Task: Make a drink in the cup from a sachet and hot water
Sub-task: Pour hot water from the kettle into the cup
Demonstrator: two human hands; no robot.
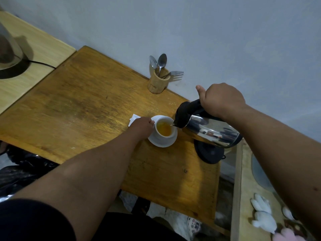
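In the head view, a white ceramic cup (164,128) holding orange-yellow liquid is seen on a white saucer (162,142), at the middle of the worn wooden tabletop (78,105). The cup's side is touched by the left hand (141,125); whether its grip is closed cannot be told. A shiny steel kettle (211,130) is tilted over the cup's rim, its black handle enclosed by the right hand (221,100). A white torn sachet (133,119) lies just beyond the left hand. The black kettle base (208,153) is seen at lower right, a bamboo cutlery holder (157,82) above centre.

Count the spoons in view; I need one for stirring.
2, both standing bowl-up in the wooden holder by the wall: one spoon, another spoon. More may be hidden inside.
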